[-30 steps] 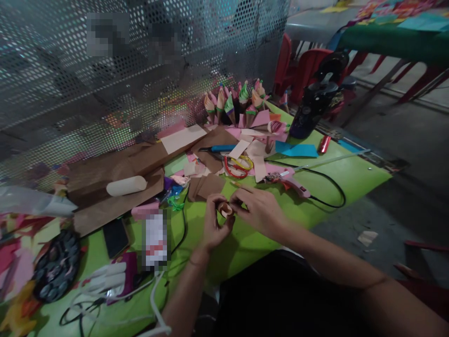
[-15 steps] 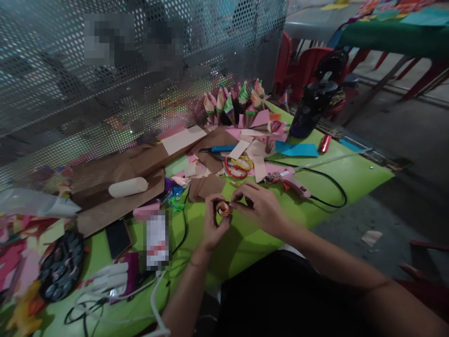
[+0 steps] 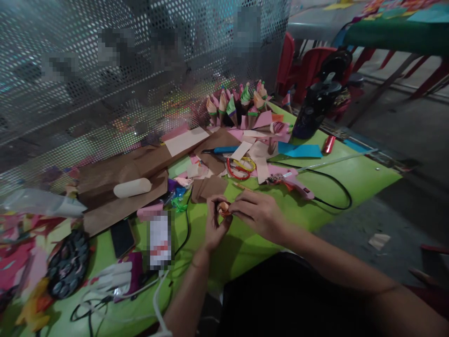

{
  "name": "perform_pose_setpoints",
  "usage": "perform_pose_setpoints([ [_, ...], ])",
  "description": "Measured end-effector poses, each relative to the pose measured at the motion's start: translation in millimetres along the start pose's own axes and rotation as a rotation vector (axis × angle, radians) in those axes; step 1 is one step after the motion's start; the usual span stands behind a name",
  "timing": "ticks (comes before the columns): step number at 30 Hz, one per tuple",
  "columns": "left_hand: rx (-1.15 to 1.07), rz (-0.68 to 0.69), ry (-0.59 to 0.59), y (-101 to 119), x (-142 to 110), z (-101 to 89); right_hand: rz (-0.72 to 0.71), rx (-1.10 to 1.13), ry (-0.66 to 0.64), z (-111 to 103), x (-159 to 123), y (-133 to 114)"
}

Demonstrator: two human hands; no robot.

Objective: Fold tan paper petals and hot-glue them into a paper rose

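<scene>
Curled between my fingers is a small peach-coloured paper swirl [image 3: 223,209], its spiral facing up. My left hand [image 3: 214,225] wraps round it from the left, fingers and thumb closed. Its right edge is pinched by the fingertips of my right hand [image 3: 257,213]. Just beyond my hands lie brown paper squares [image 3: 207,188], a thin pencil-like stick [image 3: 242,186] and red-and-yellow scissors [image 3: 241,169]. Farther back stands a cluster of paper ice-cream cones [image 3: 231,110] with similar swirled tops.
A pink glue gun [image 3: 298,184] with a black cord lies to the right. At the far right stands a dark bottle [image 3: 315,110]. A phone [image 3: 122,238], white cables [image 3: 156,297] and a black round tray [image 3: 68,264] are on the left. A perforated metal panel [image 3: 140,93] borders the table's back.
My right fingers have closed in on the swirl's right edge and top. The whole view has shifted slightly; my left hand keeps its hold.
</scene>
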State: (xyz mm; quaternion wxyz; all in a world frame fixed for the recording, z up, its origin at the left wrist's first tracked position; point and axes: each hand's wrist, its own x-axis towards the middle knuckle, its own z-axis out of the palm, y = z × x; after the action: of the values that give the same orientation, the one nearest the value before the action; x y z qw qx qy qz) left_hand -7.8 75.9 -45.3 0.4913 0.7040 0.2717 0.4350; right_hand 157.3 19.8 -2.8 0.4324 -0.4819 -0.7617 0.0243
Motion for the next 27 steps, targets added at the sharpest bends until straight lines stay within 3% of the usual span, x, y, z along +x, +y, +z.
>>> perform_pose_setpoints([
  [14, 0.001, 0.007, -0.016, 3.1, 0.7, 1.6, -0.11, -0.047, 0.045, -3.4, -0.3, 1.9],
  [27, -0.019, -0.002, -0.013, 8.3, -1.4, 3.1, -0.121, -0.044, 0.134, -6.1, -3.9, 5.7],
])
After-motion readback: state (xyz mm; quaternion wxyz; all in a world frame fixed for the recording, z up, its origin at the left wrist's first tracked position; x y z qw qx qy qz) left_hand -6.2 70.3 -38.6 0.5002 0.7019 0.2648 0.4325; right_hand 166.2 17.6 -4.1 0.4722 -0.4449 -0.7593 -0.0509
